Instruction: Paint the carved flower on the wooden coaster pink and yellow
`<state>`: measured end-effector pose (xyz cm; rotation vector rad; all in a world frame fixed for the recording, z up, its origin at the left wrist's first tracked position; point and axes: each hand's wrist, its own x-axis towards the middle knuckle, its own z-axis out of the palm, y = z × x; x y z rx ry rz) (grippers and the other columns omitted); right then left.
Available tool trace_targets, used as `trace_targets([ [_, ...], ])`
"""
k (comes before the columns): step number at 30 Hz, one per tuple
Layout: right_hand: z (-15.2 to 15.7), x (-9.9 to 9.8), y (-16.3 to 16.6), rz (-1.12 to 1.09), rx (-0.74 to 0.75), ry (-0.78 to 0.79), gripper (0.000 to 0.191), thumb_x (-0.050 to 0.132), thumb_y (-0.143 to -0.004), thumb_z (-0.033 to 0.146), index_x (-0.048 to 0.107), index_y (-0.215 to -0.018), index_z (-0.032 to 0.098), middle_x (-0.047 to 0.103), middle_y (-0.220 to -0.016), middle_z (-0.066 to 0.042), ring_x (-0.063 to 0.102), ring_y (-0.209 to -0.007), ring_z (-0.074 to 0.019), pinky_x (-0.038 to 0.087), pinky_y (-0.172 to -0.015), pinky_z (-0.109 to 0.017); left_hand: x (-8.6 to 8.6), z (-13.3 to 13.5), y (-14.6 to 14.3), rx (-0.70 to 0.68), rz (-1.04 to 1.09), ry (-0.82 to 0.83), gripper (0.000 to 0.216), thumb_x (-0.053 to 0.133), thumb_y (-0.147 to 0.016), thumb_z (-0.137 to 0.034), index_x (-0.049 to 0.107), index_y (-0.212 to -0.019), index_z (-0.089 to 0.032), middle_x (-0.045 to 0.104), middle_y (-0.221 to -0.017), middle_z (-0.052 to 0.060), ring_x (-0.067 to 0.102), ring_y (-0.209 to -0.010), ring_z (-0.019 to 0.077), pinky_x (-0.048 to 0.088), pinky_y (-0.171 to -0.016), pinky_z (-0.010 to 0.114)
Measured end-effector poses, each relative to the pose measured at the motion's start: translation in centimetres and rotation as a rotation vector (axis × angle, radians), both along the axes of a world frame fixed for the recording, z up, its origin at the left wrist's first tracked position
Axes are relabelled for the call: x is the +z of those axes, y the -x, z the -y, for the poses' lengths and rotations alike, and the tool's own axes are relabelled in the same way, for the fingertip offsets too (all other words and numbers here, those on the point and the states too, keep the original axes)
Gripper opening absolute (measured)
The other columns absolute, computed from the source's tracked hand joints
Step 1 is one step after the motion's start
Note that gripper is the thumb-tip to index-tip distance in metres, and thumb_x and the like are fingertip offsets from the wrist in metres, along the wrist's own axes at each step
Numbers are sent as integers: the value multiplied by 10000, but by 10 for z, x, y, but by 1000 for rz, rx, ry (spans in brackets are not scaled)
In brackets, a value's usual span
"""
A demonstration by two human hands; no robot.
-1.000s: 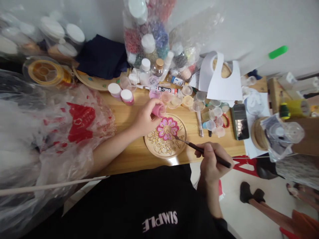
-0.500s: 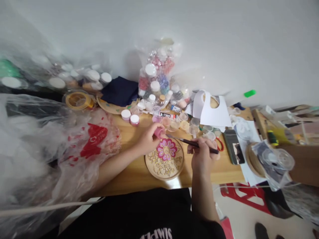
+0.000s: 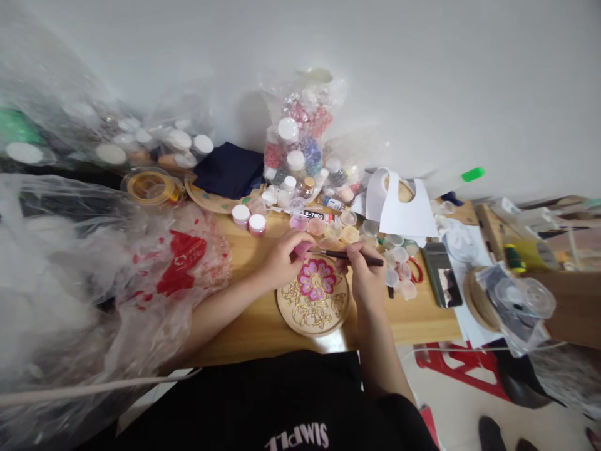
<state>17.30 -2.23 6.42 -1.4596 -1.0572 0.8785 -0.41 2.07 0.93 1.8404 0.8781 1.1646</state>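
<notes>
A round wooden disc [image 3: 313, 303] with a gold floral outline and a pink painted flower lies near the front edge of the wooden table [image 3: 244, 313]. My left hand [image 3: 282, 258] is closed around a small pink paint pot [image 3: 301, 250] just above the disc. My right hand [image 3: 364, 275] pinches a thin dark paintbrush [image 3: 347, 255], held level, with its tip at the mouth of the pink pot.
Several small paint cups [image 3: 350, 233] and a glue tube [image 3: 312, 215] crowd the table behind the disc. A phone [image 3: 440, 274] lies at the right, white paper [image 3: 402, 203] behind it. Crumpled plastic bags [image 3: 117, 269] fill the left, and a bag of jars [image 3: 295, 144] leans on the wall.
My right hand has carried the brush from the disc up and left to the pink pot in my left hand. The view has tilted up toward the wall.
</notes>
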Motion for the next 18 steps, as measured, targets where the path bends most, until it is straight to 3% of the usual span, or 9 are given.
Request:
trace_targets([
  [7, -8, -13, 0, -326, -29, 134, 253, 715, -742, 408, 603, -630, 210, 569, -442, 49, 467, -354, -99, 381, -359, -217, 0, 1, -1, 17, 26, 27, 406, 572, -724, 88, 599, -1005, -203, 705, -977, 22, 679, -892, 174, 566, -803, 318],
  [18, -9, -9, -4, -444, -149, 134, 272, 760, -667, 408, 571, -622, 219, 547, -448, 68, 435, -352, -81, 340, -337, -205, 0, 2, -1, 56, 34, 56, 267, 614, -791, -37, 569, -991, -209, 698, -939, 19, 682, -841, 169, 570, -753, 302],
])
